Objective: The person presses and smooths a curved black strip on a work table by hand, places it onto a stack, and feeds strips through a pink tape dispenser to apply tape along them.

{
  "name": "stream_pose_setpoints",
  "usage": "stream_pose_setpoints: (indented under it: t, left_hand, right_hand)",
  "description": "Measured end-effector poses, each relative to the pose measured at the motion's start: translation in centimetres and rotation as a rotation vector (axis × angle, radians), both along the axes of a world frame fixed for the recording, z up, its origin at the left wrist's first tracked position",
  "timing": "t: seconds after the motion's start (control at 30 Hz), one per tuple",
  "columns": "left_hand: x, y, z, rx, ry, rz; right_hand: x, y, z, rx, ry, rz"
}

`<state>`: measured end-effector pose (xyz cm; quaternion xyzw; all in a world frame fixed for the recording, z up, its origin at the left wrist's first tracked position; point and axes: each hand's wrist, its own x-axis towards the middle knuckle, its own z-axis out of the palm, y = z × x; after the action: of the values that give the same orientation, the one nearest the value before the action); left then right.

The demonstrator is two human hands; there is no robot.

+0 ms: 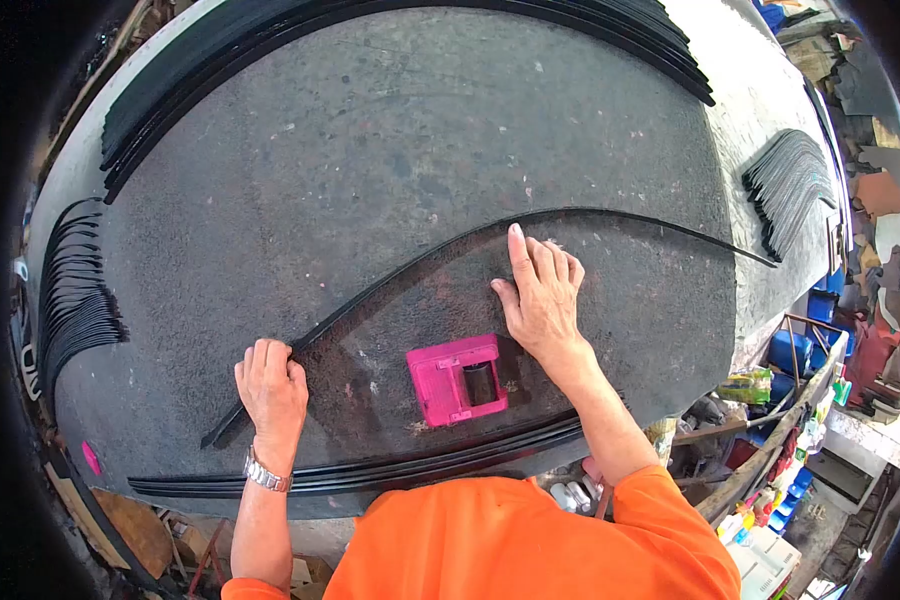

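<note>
A long, narrow black strip [380, 284] curves across the dark work surface, standing largely on its edge. My left hand [272, 392] is closed on it near its left end, the fingers curled over it. Farther right, my right hand [542, 295] is open with its fingers stretched out; the index fingertip touches or nearly touches the strip at the top of its bend. Between my hands sits a bright pink box [435, 380] with a dark roller [480, 383] in its opening. Close to my body, several straight black strips [370, 480] lie side by side, passing under my left wrist.
A thick curved stack of black strips [390, 12] runs along the far edge of the dark work surface [370, 150]. Fanned strip ends [75, 300] lie at the left, and another bundle [790, 190] at the right. Blue bins [790, 352] and clutter stand below the right edge.
</note>
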<state>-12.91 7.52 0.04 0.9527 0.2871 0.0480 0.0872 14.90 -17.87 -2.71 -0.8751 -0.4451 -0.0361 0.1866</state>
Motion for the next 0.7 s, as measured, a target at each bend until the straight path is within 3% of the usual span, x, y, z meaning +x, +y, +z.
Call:
stream_pose_setpoints:
  t: [0.7]
  left_hand:
    - [0.3,-0.5,-0.6,0.048,0.029,0.017]
  right_hand:
    - [-0.5,2.5,1.3,-0.052,-0.007,0.063]
